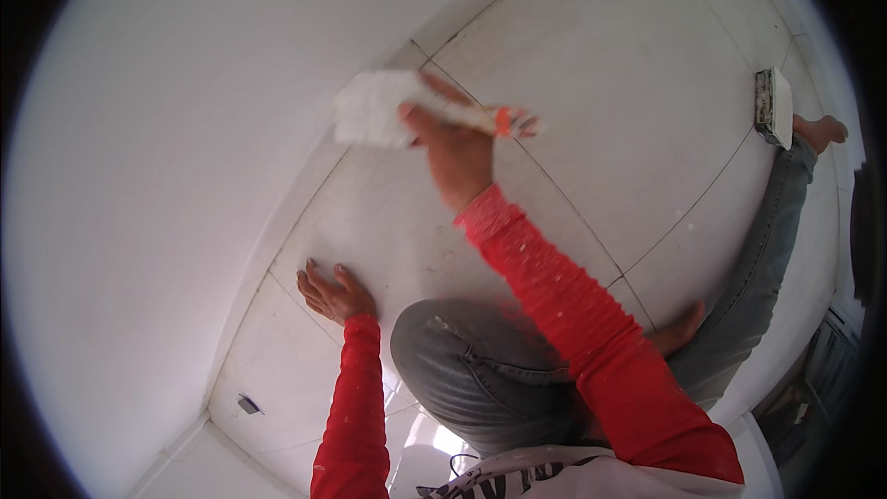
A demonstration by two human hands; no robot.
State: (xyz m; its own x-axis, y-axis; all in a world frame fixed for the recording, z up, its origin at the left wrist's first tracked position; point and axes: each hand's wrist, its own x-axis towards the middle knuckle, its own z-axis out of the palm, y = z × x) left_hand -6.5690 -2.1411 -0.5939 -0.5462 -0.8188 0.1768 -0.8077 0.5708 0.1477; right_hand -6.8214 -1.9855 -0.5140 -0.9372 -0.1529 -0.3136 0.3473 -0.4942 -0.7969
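Note:
My right hand (457,152) is closed round a wide white paintbrush (377,111), blurred by motion. The brush's white, paint-covered head points left toward the white wall (166,148), low down where it meets the floor. Whether the bristles touch the wall I cannot tell. Its handle, with an orange band, sticks out to the right past my fingers. My left hand (337,294) rests with fingers spread on the pale tiled floor (591,129), beside my bent knee and close to the wall's foot. Nothing is in it.
A rectangular, paint-smeared container (772,108) stands at the far right, next to my outstretched leg (771,231) and foot. A small dark flat piece (249,404) lies on the floor at lower left, near the corner. Dark items (813,379) show at the right rim.

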